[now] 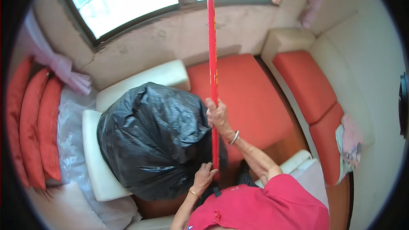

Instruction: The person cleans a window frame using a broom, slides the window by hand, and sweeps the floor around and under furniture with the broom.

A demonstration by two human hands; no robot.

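A long red pole (213, 53) with yellow lettering stands nearly upright in front of me, its top running out of view past the window. My right hand (218, 114), with a silver bangle on the wrist, is wrapped round its middle. Lower down, my left hand (204, 176) grips the pole close to its bottom end, which is partly hidden near my pink shirt (264, 204). Just left of the pole sits a large, bulging black plastic bag (149, 140); its contents are hidden.
Red seat cushions (243, 89) with cream bolsters (145, 79) line the wall under the window (123, 0). At left, several red pillows (50, 127) rest beside clear plastic sheeting (76, 123). A pale cloth (350, 140) lies on the right-hand red seat (302, 74).
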